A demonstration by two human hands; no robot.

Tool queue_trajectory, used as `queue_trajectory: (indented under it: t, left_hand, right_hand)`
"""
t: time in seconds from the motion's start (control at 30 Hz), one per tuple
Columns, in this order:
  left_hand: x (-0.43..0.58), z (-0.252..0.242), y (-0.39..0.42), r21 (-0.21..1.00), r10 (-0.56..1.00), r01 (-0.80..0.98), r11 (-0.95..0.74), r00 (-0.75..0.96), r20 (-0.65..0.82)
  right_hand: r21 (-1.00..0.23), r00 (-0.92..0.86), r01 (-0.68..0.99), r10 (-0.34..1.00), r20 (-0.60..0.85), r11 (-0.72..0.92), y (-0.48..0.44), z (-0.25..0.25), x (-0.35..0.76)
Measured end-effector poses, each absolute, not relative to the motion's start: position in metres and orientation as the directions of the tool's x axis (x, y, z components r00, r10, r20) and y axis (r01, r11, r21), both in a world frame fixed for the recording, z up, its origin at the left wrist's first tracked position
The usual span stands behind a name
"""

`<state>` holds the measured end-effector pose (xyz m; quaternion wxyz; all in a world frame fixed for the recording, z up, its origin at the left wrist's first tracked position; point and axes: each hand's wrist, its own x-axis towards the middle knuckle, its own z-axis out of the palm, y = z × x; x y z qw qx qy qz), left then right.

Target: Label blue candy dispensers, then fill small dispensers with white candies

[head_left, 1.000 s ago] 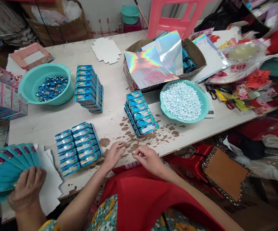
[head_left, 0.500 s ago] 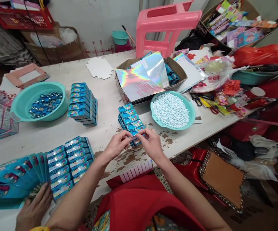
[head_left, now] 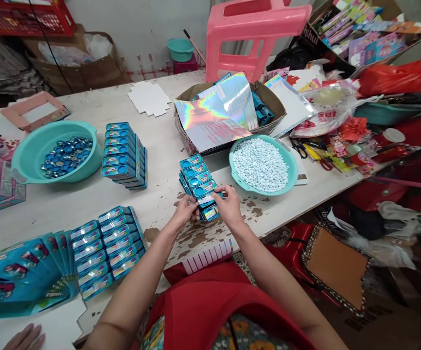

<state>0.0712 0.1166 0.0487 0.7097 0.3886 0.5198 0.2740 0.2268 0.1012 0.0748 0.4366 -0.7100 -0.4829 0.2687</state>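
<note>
In the middle of the table stands a block of small blue tins (head_left: 195, 171), each with a round dimple and printed lettering on top. My left hand (head_left: 185, 213) is closed at the near left side of the block, with its fingertips at one end of a shiny narrow sticker (head_left: 205, 200). The sticker lies across a tin near the front. My right hand (head_left: 228, 205) pinches at its other end, thumb and fingers over the tin's right side. Nearest me, another tin (head_left: 210, 212) carries a shiny strip on its top.
A teal basin (head_left: 293, 167) of pale pellets stands right, another basin (head_left: 24, 170) of blue-silver pieces left. Stacked tins (head_left: 117, 160) and rows of tins (head_left: 119, 243) stand left. Behind is a carton (head_left: 184, 138); another person's hand (head_left: 26, 339) rests lower left.
My hands have lowered the strip from just above the front tins onto one, my left hand shifting down-left. The other person's hand has moved down-left from the fanned blue packaging.
</note>
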Motion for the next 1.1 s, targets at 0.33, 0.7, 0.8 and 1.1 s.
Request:
queue_trajectory:
  t: [0.33,0.7,0.8,1.1]
  left_hand:
    - [0.070,0.073,0.083,0.967,0.974,0.139,0.211,0.055,-0.221]
    - [0.080,0.057,0.087,0.802,0.825,-0.202,0.562,0.080,-0.559]
    - [0.080,0.058,0.085,0.739,0.789,-0.286,0.610,0.131,-0.601]
    - [0.073,0.064,0.092,0.784,0.833,-0.282,0.553,0.151,-0.533]
  right_hand:
    - [-0.846,0.330,0.522,0.940,0.082,-0.110,0.102,0.069,0.233]
    - [-0.942,0.316,0.320,0.949,0.002,-0.105,0.095,0.066,0.233]
    - [-0.959,0.310,0.266,0.951,-0.012,-0.099,0.094,0.063,0.231]
    - [-0.964,0.329,0.243,0.944,-0.026,-0.111,0.098,0.063,0.229]
